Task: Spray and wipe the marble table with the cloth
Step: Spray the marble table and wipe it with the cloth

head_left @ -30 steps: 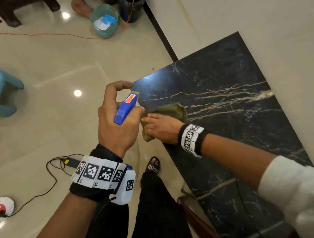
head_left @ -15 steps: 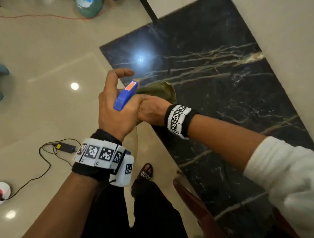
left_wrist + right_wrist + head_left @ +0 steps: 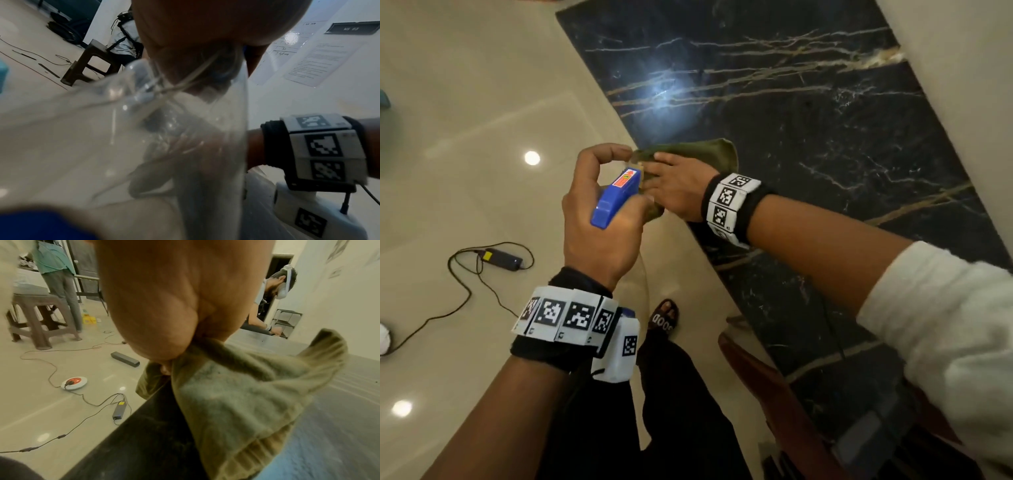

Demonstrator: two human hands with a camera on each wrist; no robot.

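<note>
My left hand [image 3: 602,219] grips a spray bottle with a blue trigger head [image 3: 616,197]; its clear body [image 3: 144,146] fills the left wrist view. The forefinger arches over the front of the head. The bottle is held just off the near left edge of the black marble table [image 3: 808,120]. My right hand [image 3: 678,185] holds an olive green cloth [image 3: 698,152] bunched in its fingers at that same table edge, right beside the nozzle. In the right wrist view the cloth [image 3: 236,394] hangs from the fingers over the dark table edge [image 3: 144,443].
A power adapter [image 3: 500,258] with a looping cable lies on the cream floor left of the table. A brown chair [image 3: 774,404] stands against the table's near edge by my legs. A wall [image 3: 962,85] runs along the table's right side. A person [image 3: 275,293] stands at the table's far end.
The view has tilted toward the table. My left forefinger has curled down further over the spray head, and both hands stay together at the table edge.
</note>
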